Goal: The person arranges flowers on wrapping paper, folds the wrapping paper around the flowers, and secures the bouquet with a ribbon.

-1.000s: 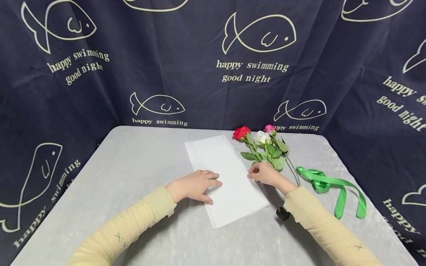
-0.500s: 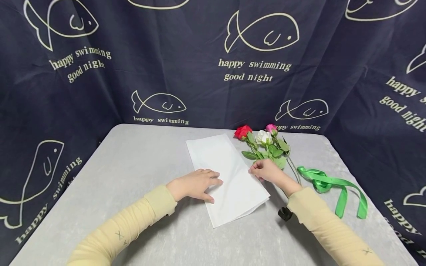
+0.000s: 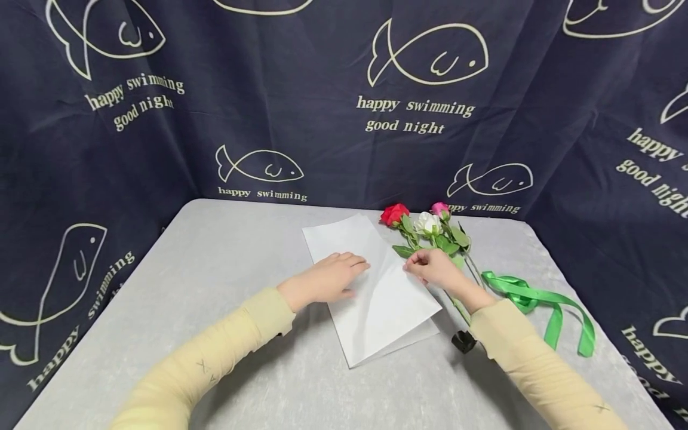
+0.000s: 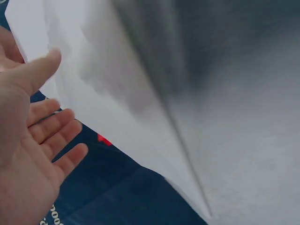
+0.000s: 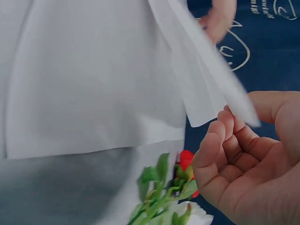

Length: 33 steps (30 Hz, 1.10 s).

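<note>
A folded white paper sheet (image 3: pixel 398 304) lies at an angle on the grey table, its upper layer raised along the right side and apart from the layer below. My right hand (image 3: pixel 436 269) pinches that layer's right edge between thumb and fingertips, as the right wrist view also shows. Over the paper's left part is my left hand (image 3: pixel 330 278), its fingers extended; in the left wrist view they hold nothing. Behind the right hand lie a red rose (image 3: pixel 395 214), a white rose (image 3: pixel 428 223) and a pink rose (image 3: pixel 441 209), their stems partly hidden by the hand.
Right of the roses, a green ribbon (image 3: pixel 532 291) lies loosely looped on the table (image 3: pixel 236 257). A small black object (image 3: pixel 463 341) shows beside the right sleeve. Dark blue cloth (image 3: pixel 333 89) with fish drawings hangs behind the table and at both sides.
The paper's upper layer has risen at its right side, opening a gap at the near corner. My right hand has moved slightly away from me with it; the left hand has slid farther up the paper.
</note>
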Motion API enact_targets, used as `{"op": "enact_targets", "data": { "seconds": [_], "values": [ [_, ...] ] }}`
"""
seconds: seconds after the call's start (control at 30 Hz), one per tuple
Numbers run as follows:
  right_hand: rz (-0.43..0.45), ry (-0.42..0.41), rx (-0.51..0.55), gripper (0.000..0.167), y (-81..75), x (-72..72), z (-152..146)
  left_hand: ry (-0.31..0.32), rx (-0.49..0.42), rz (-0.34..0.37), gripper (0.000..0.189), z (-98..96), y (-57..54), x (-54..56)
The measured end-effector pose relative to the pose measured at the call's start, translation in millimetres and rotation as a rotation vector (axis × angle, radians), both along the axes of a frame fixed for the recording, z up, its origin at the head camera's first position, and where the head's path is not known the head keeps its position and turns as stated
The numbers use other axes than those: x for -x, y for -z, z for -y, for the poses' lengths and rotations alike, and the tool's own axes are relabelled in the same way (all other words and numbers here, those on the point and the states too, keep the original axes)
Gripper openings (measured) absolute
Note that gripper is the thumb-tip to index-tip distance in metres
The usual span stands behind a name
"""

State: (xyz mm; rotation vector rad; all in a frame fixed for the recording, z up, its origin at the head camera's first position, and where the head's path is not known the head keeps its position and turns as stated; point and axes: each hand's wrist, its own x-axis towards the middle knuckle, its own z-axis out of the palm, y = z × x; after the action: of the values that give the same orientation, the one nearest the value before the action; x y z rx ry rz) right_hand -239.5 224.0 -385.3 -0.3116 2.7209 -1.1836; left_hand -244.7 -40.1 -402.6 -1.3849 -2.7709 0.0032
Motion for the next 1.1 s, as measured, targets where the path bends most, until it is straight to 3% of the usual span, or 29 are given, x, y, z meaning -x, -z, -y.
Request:
{"op": "enact_targets", "data": {
  "seconds": [0.13, 0.37, 0.53, 0.67, 0.9, 1.1],
  "values": [
    [-0.02, 0.006, 0.012, 0.015, -9.0, -0.3, 2.7, -0.005, -0.067, -0.061, 0.055, -9.7, -15.2, 8.4],
    [-0.02, -0.002, 0.032, 0.018, -23.4, -3.4, 8.1, 0.02, -0.172, -0.084, 0.045, -30.9, -42.9, 21.8],
    [-0.053, -0.023, 0.057, 0.018, -31.9, -6.1, 16.3, 0.04, -0.23, -0.105, 0.031, -40.7, -55.8, 31.1],
    [-0.051, -0.034, 0.082, 0.018, -36.6, -8.3, 20.0, 0.052, -0.233, -0.107, 0.021, -43.2, -58.9, 35.9],
    [-0.022, -0.057, 0.137, 0.018, -38.1, -9.7, 20.8, 0.075, -0.229, -0.148, 0.006, -42.5, -53.5, 43.4],
    [0.001, -0.065, 0.184, 0.021, -34.2, -10.5, 16.4, 0.083, -0.246, -0.171, 0.003, -34.7, -52.6, 43.3]
  ]
}}
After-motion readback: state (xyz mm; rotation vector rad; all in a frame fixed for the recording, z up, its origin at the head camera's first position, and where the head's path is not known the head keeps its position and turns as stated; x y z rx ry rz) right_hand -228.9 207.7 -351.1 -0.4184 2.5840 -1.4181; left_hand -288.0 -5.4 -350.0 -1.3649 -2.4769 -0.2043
